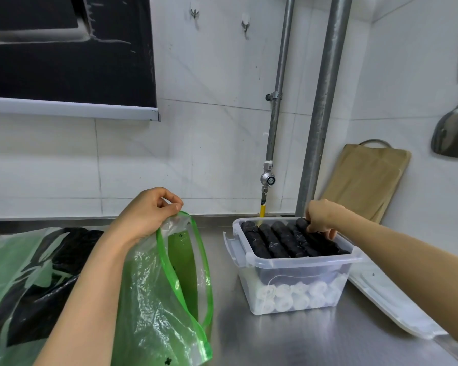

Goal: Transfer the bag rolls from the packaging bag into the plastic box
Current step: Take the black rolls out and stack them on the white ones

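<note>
White wall tiles are seen behind a steel counter, on which a clear plastic box is set. Black bag rolls are laid side by side across the top of the box, over white rolls seen through its wall. One black roll at the box's far right side is gripped by the right hand, fingers curled round it. Left of the box, the green packaging bag is held up by its rim, pinched between thumb and fingers of the left hand. A white lid is laid right of the box, and a wooden cutting board is leaned on the wall behind it
</note>
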Demonstrator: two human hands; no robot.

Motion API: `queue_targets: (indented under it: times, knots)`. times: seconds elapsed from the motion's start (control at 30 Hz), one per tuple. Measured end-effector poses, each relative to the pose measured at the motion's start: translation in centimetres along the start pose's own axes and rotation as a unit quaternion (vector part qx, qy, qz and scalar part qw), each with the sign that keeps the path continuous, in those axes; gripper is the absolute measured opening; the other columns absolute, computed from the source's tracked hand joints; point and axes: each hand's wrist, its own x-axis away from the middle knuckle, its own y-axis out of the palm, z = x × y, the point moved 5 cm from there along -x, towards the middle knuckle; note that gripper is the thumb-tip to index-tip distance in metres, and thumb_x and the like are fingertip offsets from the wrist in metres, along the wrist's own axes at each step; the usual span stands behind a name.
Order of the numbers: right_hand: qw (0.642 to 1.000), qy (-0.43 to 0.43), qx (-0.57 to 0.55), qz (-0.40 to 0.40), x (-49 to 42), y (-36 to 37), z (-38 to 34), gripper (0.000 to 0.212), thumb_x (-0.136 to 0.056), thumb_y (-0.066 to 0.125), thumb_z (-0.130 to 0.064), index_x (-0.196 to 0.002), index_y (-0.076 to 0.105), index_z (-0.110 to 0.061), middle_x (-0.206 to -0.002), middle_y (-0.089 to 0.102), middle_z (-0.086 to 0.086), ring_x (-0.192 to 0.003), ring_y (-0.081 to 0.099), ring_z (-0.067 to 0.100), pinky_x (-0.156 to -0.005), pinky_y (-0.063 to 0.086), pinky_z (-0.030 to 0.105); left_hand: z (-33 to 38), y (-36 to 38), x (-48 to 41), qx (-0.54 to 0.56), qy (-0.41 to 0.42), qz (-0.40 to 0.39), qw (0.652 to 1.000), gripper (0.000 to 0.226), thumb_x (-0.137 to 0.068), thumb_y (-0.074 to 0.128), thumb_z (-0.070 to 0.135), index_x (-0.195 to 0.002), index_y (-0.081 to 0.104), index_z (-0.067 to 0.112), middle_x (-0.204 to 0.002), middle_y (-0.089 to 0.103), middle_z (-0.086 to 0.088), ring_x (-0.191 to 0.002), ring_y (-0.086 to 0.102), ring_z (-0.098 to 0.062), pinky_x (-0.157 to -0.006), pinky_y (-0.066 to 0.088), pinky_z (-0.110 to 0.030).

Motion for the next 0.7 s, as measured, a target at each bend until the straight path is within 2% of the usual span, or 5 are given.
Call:
queue_targets:
  times: [0.13,0.33,0.4,0.5,0.7]
  knots:
    - [0.999,-0.003,0.04,0.004,-0.3,0.0,0.1,0.014,-0.091,0.057,-0.019,-0.082,0.057,-0.008,-0.067,0.058,0.001,-0.068,0.064,0.02,-0.075,0.056,0.028,-0.3,0.1,-0.2,0.01,-0.001,-0.005,1.0,0.007,-0.09,0.058,0.021,-0.094,0.064,0.019,-0.095,0.067,-0.026,-0.069,0.048,-0.02,-0.064,0.033,-0.03]
    - [0.998,-0.001,0.056,0.027,-0.6,0.7,-0.6,0.032,-0.091,0.048,-0.005,-0.061,0.037,-0.01,-0.062,0.042,0.002,-0.078,0.051,0.024,-0.066,0.043,0.028,-0.4,0.5,-0.3,0.015,-0.001,-0.012,1.0,0.006,-0.09,0.059,0.021,-0.093,0.064,0.021,-0.092,0.069,-0.022,-0.075,0.053,-0.023,-0.072,0.036,-0.031]
    - [0.999,-0.008,0.046,0.019,-0.6,0.9,-0.4,0.028,-0.092,0.048,-0.006,-0.065,0.043,-0.008,-0.064,0.046,0.003,-0.077,0.053,0.024,-0.068,0.046,0.029,-0.5,0.5,-0.3,0.012,-0.003,-0.013,1.0,0.005,-0.09,0.059,0.022,-0.091,0.063,0.021,-0.093,0.068,-0.024,-0.076,0.053,-0.023,-0.073,0.036,-0.032]
    - [0.999,-0.025,0.015,0.02,-0.4,1.2,0.4,0.017,-0.093,0.053,-0.015,-0.094,0.061,0.0,-0.078,0.059,0.007,-0.075,0.058,0.025,-0.069,0.05,0.031,-0.4,0.6,-0.3,0.013,-0.002,-0.013,1.0,0.005,-0.09,0.058,0.021,-0.092,0.064,0.02,-0.093,0.069,-0.023,-0.077,0.053,-0.023,-0.07,0.036,-0.03]
    - [0.993,-0.023,0.019,0.116,1.1,1.8,1.1,0.03,-0.095,0.051,-0.029,-0.116,0.055,-0.008,-0.114,0.063,0.011,-0.104,0.06,0.03,-0.076,0.046,0.033,-0.3,1.5,-0.3,-0.001,-0.005,-0.017,1.0,0.007,-0.09,0.058,0.02,-0.094,0.064,0.017,-0.088,0.07,-0.015,-0.076,0.056,-0.025,-0.066,0.037,-0.03]
